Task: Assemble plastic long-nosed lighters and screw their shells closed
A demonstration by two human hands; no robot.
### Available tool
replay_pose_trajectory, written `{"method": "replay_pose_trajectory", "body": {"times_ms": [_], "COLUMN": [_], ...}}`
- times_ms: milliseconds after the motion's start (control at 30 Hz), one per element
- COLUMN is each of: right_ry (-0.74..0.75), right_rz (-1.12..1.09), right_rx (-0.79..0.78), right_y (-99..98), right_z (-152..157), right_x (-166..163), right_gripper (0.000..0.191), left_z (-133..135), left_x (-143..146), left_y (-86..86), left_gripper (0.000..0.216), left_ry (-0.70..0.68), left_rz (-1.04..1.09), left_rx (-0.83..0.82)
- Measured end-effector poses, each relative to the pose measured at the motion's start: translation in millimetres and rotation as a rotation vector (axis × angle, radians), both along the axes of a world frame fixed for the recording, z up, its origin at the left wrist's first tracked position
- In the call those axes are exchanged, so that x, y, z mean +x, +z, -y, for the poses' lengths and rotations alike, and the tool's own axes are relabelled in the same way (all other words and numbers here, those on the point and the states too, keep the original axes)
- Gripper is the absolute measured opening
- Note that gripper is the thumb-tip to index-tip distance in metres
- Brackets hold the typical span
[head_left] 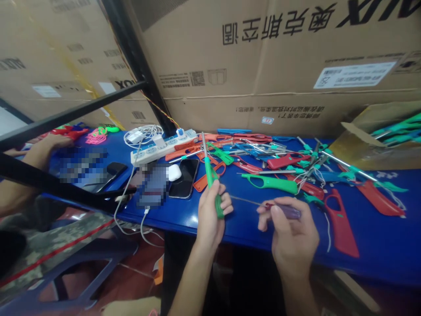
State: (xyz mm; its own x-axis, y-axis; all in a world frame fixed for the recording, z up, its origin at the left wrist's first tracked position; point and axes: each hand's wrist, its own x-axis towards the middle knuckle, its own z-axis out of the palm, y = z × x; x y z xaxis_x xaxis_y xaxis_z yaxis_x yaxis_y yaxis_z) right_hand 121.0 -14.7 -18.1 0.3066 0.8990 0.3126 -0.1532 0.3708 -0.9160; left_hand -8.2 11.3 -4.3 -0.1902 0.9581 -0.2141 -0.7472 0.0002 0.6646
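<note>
Head-camera view: the person's left hand [212,213] was closed around the grip of a green-handled tool [210,175], its metal rod pointing up and away over the near edge of a blue table [378,250]. Just beside it, the right hand [292,239] pinched a dark purple-handled screwdriver [286,211] between thumb and fingers, with the thin shaft aimed left and its tip close to the left hand's fingers. Beyond the left hand lay a black smartphone [184,177] with a white earbud case [174,172] at its left edge, and behind them a white power strip [164,147] with chargers plugged in. Red, green and blue plastic handles [283,161] with metal rods were heaped across the table's middle and right. At far left, another person's arm [42,151] rested on the table. Printed cardboard cartons [279,66] stood stacked behind
</note>
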Motion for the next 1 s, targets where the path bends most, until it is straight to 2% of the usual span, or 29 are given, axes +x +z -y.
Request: {"method": "replay_pose_trajectory", "body": {"times_ms": [133,367,867,1000], "right_ry": [0.018,-0.056,-0.057,0.012], "right_rz": [0.157,0.309,0.312,0.341], "right_rx": [-0.064,-0.152,-0.181,-0.107], "right_y": [-6.0,-5.7,-4.6,-6.0], "right_z": [5.4,2.7,4.0,4.2], "right_x": [0.1,-0.5,-2.5,0.2], "right_gripper": [0.013,0.016,0.017,0.015], "left_z": [1.2,0.7,2.4,2.1], "left_x": [-1.1,-2.6,-2.2,-1.4], "left_y": [1.7,2.3,2.6,3.1], "left_gripper": [0.035,0.032,0.032,0.032], "left_ry": [-0.025,-0.046,-0.05,-0.037], "left_rz": [0.025,0.036,0.03,0.003], "left_rx": [0.008,0.005,0.017,0.022]}}
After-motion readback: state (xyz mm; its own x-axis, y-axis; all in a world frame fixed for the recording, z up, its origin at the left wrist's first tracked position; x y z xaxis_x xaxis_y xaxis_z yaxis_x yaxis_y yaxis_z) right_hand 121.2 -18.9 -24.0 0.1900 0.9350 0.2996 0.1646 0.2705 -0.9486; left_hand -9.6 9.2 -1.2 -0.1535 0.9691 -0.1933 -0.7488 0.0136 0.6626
